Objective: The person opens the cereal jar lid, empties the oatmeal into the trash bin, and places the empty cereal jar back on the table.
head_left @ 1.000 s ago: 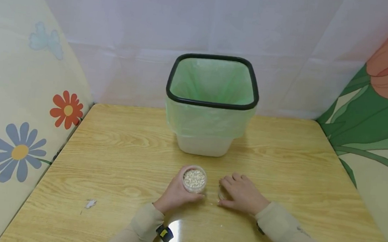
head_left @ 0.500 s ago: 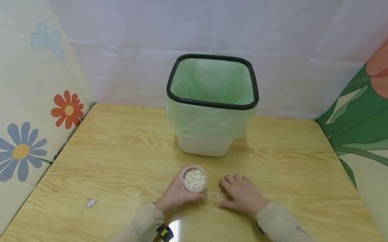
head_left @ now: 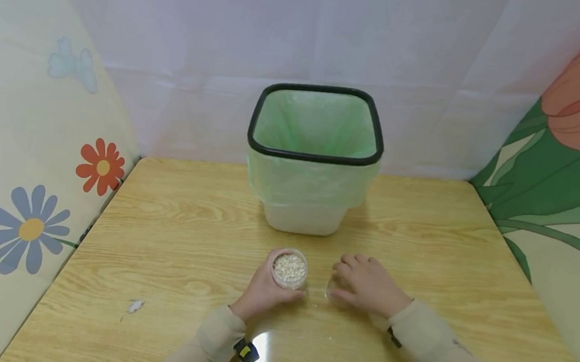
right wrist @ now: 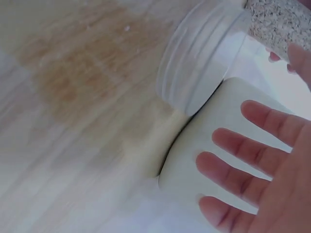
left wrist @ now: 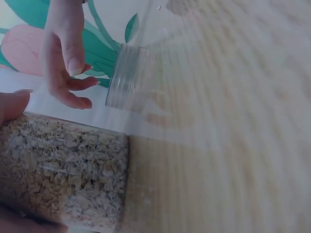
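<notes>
My left hand (head_left: 266, 289) grips a clear round jar (head_left: 290, 268) filled with pale flakes that look like rolled oats. The jar stands upright on the table without a cover, and its flakes (left wrist: 63, 170) show through the wall in the left wrist view. To its right lies a clear, ridged screw lid (right wrist: 204, 58) on the tabletop. My right hand (head_left: 367, 285) hovers over that lid, hiding most of it in the head view. Its fingers (right wrist: 243, 179) are spread and hold nothing, and in the left wrist view they stay apart from the lid (left wrist: 127, 77).
Behind the hands stands a trash bin (head_left: 307, 217) with a black rim and a green liner bag. A small white scrap or worn patch (head_left: 136, 306) shows on the wooden table (head_left: 189, 212) at left. Flower-printed panels flank both sides.
My right hand has risen off the lid and shifted slightly right, leaving the lid on the table. My left hand and the jar have stayed in place.
</notes>
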A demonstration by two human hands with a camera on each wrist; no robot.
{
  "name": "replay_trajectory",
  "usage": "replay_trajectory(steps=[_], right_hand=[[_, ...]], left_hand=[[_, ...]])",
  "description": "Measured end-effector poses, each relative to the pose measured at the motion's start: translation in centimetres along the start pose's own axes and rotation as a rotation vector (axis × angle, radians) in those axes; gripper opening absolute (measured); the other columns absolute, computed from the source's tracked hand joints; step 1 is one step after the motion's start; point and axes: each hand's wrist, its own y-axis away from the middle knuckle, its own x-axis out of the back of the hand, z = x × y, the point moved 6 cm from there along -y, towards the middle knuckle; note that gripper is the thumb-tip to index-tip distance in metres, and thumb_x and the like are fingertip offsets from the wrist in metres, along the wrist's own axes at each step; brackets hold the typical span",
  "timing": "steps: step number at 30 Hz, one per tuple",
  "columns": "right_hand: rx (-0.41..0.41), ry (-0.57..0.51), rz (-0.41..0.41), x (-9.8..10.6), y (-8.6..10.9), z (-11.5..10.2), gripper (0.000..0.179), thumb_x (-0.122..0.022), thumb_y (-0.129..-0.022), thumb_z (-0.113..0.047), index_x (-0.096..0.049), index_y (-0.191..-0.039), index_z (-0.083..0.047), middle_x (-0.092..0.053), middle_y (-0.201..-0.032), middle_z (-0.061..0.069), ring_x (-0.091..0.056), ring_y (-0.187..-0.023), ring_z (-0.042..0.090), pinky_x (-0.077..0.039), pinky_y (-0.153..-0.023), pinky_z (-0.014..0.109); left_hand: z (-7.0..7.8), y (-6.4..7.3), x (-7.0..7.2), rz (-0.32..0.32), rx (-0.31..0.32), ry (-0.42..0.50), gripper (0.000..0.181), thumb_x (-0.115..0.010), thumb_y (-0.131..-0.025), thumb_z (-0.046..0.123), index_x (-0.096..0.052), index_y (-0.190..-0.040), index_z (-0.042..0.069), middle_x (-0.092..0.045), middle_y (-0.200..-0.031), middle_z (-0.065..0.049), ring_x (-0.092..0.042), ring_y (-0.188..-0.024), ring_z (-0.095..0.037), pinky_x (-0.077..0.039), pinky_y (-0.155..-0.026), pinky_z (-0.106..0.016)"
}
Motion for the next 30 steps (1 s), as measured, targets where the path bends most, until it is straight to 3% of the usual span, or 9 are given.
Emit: replay_trajectory(steps=[6,15,30], right_hand=[[-0.008,0.034,0.044,0.8,-0.1,0.2,0.042,-0.068,-0.088,-0.04,-0.065,-0.108,-0.004,-0.062,-0.105,0.013,-0.06,-0.094,0.03,-0.053,-0.075,0.048],[-0.046,0.05,0.062,1.8,-0.3,0.9,0.035,-0.067,-0.09,-0.032,-0.065,-0.108,-0.003,-0.063,-0.107,0.015,-0.059,-0.098,0.033,-0.052,-0.077,0.051],[-0.026,0.073,0.23,4.8,-0.7,1.3,0.028,-0.068,-0.086,-0.019,-0.067,-0.104,0.001,-0.065,-0.104,0.018,-0.061,-0.092,0.035,-0.052,-0.074,0.049]], left_hand=[[0.1,0.2,0.0,0.025,-0.016,0.018,0.075,-0.087,-0.062,-0.002,-0.05,-0.127,0.004,-0.058,-0.12,-0.013,-0.054,-0.113,-0.03,-0.04,-0.1,-0.045],[0.5,0.3,0.6,0.064,0.019,0.018,0.076,-0.089,-0.062,0.001,-0.05,-0.128,0.005,-0.059,-0.119,-0.014,-0.055,-0.112,-0.029,-0.041,-0.101,-0.046],[2.1,0.9,2.5,0.127,0.025,-0.013,0.08,-0.088,-0.062,0.002,-0.048,-0.131,0.005,-0.056,-0.124,-0.018,-0.053,-0.115,-0.036,-0.041,-0.1,-0.053]])
